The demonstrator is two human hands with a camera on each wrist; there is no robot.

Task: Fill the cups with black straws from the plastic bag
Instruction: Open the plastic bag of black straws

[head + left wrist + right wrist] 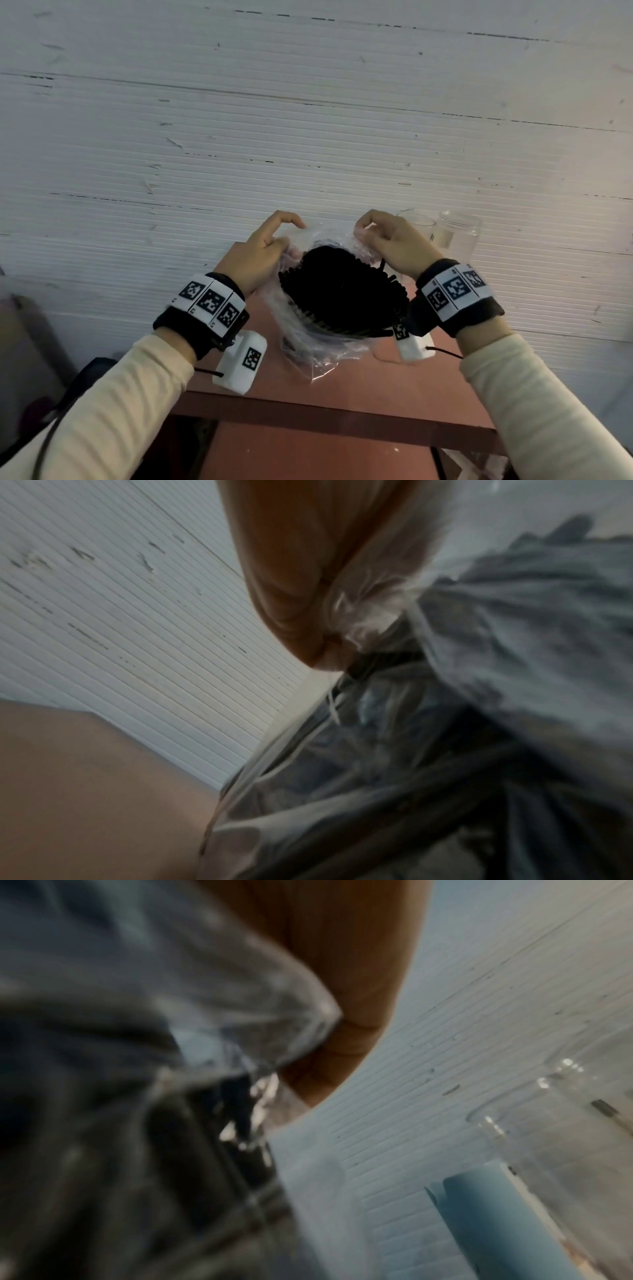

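Note:
A clear plastic bag (322, 353) stands on the small reddish table (342, 404), with a thick bundle of black straws (342, 294) showing at its open mouth. My left hand (263, 250) pinches the bag's left rim, forefinger raised. My right hand (390, 240) pinches the right rim, fingers curled over the film. Two clear cups (416, 221) (457, 233) stand just behind the right hand, nothing visible inside them. The left wrist view shows a finger (301, 574) on bunched film (369, 610). The right wrist view, blurred, shows film (240, 1001) under a finger (359, 961) and the cups (565, 1137).
A white ribbed wall (308, 120) rises right behind the table. The table's front edge (325, 416) lies close to me, with a lower reddish shelf (308, 455) beneath it. Dark objects sit low at the left (30, 370).

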